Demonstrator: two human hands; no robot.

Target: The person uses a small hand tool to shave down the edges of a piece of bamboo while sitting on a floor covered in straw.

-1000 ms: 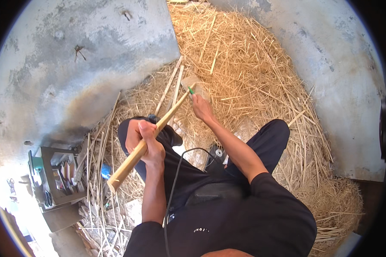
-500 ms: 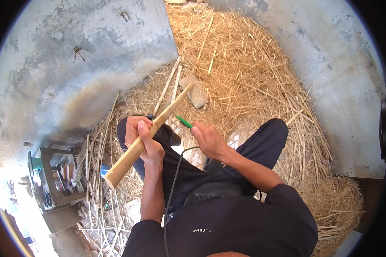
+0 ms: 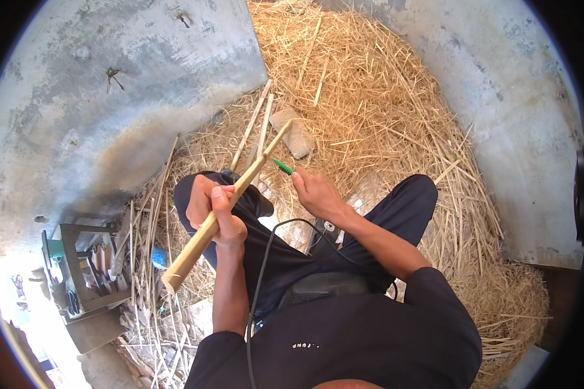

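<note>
My left hand [image 3: 215, 211] is closed around a long split bamboo strip [image 3: 191, 258]. The strip slants from its cut near end, low on the left, up to a narrow tip over a grey brick-like block [image 3: 293, 135]. A joint in the bamboo shows beyond my fist. In my closed right hand [image 3: 319, 194] is a tool with a green handle [image 3: 281, 166]. Its green part sticks out past my fingers, close to the strip's right side. A gap seems to lie between them; whether a blade is on the tool cannot be made out.
Shavings [image 3: 370, 91] pile up ahead and to the right. Thin bamboo strips [image 3: 248, 129] lie beyond my left knee. Grey walls [image 3: 169, 65] flank both sides. A small wooden rack [image 3: 87, 266] of tools stands at left. A black cable [image 3: 264, 259] crosses my lap.
The bamboo strip has turned in my left hand, showing a narrower face and its joint. My right hand has shifted slightly away from me with the green-handled tool.
</note>
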